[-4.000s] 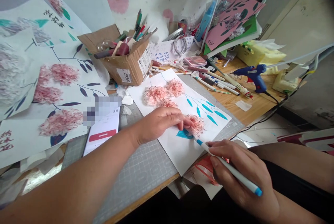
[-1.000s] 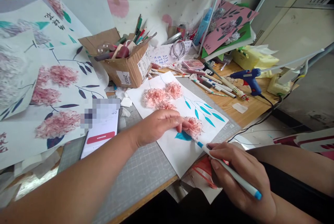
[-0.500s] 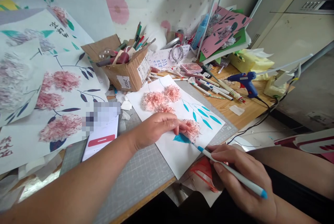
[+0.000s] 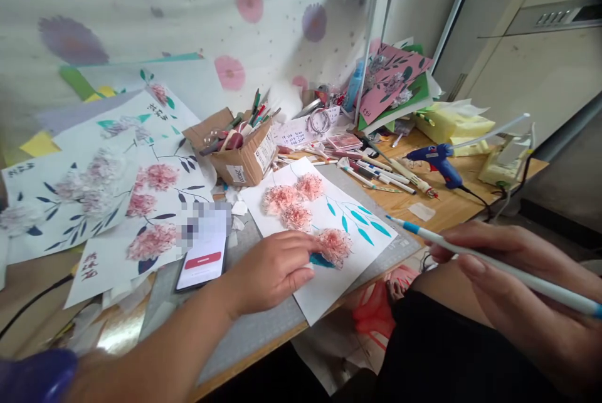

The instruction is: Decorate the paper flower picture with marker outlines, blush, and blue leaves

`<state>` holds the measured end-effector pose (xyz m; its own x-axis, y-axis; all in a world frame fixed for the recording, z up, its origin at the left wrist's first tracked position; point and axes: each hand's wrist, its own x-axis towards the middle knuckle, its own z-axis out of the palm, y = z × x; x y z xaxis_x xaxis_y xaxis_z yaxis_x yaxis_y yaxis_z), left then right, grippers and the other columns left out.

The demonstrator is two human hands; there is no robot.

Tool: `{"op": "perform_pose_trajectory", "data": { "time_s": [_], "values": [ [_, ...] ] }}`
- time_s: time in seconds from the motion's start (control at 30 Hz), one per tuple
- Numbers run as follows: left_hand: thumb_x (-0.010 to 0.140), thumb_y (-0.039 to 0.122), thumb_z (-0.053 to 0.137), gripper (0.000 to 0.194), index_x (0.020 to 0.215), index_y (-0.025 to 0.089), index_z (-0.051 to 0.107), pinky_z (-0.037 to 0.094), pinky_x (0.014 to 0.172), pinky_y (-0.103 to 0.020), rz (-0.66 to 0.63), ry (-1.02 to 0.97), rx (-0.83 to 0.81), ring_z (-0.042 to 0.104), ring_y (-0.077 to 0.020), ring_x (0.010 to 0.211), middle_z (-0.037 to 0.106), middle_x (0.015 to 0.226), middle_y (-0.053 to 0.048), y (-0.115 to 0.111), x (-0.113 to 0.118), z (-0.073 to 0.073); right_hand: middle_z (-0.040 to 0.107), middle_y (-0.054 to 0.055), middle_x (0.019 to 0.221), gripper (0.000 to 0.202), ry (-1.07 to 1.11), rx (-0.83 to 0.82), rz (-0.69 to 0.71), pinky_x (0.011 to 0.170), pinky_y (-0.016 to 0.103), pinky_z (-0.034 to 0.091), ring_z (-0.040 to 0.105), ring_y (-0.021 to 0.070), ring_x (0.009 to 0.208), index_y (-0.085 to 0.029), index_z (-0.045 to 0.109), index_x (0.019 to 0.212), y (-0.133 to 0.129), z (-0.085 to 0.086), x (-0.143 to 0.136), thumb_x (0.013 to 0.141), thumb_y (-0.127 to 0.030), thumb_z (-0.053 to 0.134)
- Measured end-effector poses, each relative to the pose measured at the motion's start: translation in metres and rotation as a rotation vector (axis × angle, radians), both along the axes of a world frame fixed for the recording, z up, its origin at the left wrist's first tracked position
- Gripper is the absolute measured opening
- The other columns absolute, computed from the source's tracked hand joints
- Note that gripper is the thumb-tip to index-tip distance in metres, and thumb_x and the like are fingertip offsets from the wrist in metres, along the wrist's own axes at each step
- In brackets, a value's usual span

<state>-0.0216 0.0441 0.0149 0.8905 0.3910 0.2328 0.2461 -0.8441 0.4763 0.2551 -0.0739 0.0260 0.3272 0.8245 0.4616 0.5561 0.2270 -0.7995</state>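
Note:
On the tilted white sheet of paper (image 4: 324,303), my left hand (image 4: 277,271) lies with its thumb apart and fingertips against the lowest fluffy pink paper flower (image 4: 335,246). A blue-coloured leaf (image 4: 322,260) shows partly from under that flower. Higher on the sheet sit several more pink flowers (image 4: 296,216), with a drawn stem of blue leaves (image 4: 360,217) to their right. My right hand (image 4: 512,284) grips a white marker pen (image 4: 498,259) with a blue collar and tip. The pen's tip is near the sheet's right edge, apparently raised above it.
A grey cutting mat (image 4: 254,328) lies under the sheet. A phone (image 4: 202,265) is left of my left hand. Behind stands a cardboard box (image 4: 249,162) of tools, with scattered pens (image 4: 376,171) and a blue glue gun (image 4: 435,162) to its right. Finished flower pictures (image 4: 108,202) cover the left side.
My right hand has drawn the marker pen away from the blue leaf, to the right. The left hand has shifted slightly, its fingers now lower against the flower. The view has tilted upward.

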Motion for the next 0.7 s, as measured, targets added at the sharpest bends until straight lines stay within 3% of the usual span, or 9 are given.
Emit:
{"op": "perform_pose_trajectory", "data": {
  "time_s": [0.13,0.27,0.37,0.47,0.57,0.63,0.7],
  "values": [
    [0.093,0.023,0.043,0.022,0.077,0.016,0.057,0.040,0.098,-0.039,0.073,0.005,0.085,0.055,-0.0225,0.110,0.063,0.115,-0.011,-0.007,-0.005,0.001,0.072,-0.002,0.089,0.020,-0.049,0.013,0.226,0.070,0.027,0.053,0.068,0.0182,0.080,-0.035,0.067,0.102,0.030,0.001,0.005,0.082,-0.035,0.062],
    [0.089,0.023,0.051,0.018,0.075,0.015,0.059,0.031,0.107,-0.043,0.057,0.043,0.133,0.042,-0.0279,0.127,0.053,0.133,-0.011,-0.011,0.001,0.000,0.072,0.003,0.090,0.021,0.133,-0.056,0.293,0.072,0.030,0.053,0.068,0.0191,0.081,-0.028,0.070,0.100,0.068,0.009,0.012,0.081,-0.036,0.065],
    [0.088,0.023,0.052,0.013,0.079,0.017,0.061,0.034,0.105,-0.045,0.034,0.041,0.129,0.050,-0.0259,0.120,0.063,0.119,-0.007,-0.011,0.002,-0.002,0.071,0.007,0.090,0.019,0.451,-0.006,0.386,0.071,0.035,0.053,0.067,0.0186,0.075,-0.020,0.069,0.097,0.090,0.024,0.020,0.082,-0.032,0.064],
    [0.089,0.022,0.047,0.014,0.085,0.017,0.059,0.043,0.094,-0.040,0.047,-0.035,0.107,0.060,-0.0217,0.101,0.069,0.093,-0.006,-0.009,-0.002,-0.004,0.069,0.006,0.083,0.012,0.566,0.150,0.316,0.068,0.034,0.052,0.067,0.0165,0.070,-0.017,0.067,0.094,0.103,0.030,0.028,0.085,-0.021,0.060],
    [0.090,0.020,0.044,0.013,0.087,0.016,0.056,0.047,0.083,-0.036,0.076,-0.130,0.095,0.059,-0.0201,0.090,0.066,0.089,-0.008,-0.013,-0.004,-0.006,0.070,0.005,0.085,0.013,0.417,0.006,0.419,0.070,0.033,0.054,0.068,0.0167,0.074,-0.020,0.064,0.098,0.108,0.014,0.032,0.088,-0.023,0.056],
    [0.088,0.020,0.048,0.009,0.084,0.017,0.055,0.046,0.083,-0.035,0.081,-0.163,0.099,0.057,-0.0202,0.091,0.065,0.098,-0.009,-0.020,-0.003,-0.007,0.070,0.006,0.092,0.014,0.099,-0.160,0.595,0.074,0.033,0.055,0.067,0.0182,0.083,-0.020,0.064,0.097,0.108,0.001,0.028,0.088,-0.024,0.055],
    [0.087,0.020,0.049,0.009,0.082,0.017,0.055,0.045,0.086,-0.035,0.083,-0.171,0.120,0.057,-0.0205,0.093,0.064,0.110,-0.008,-0.024,-0.001,-0.008,0.069,0.006,0.096,0.016,-0.222,-0.205,0.712,0.080,0.033,0.054,0.066,0.0186,0.088,-0.021,0.064,0.099,0.108,-0.008,0.021,0.087,-0.019,0.053]
  ]
}}
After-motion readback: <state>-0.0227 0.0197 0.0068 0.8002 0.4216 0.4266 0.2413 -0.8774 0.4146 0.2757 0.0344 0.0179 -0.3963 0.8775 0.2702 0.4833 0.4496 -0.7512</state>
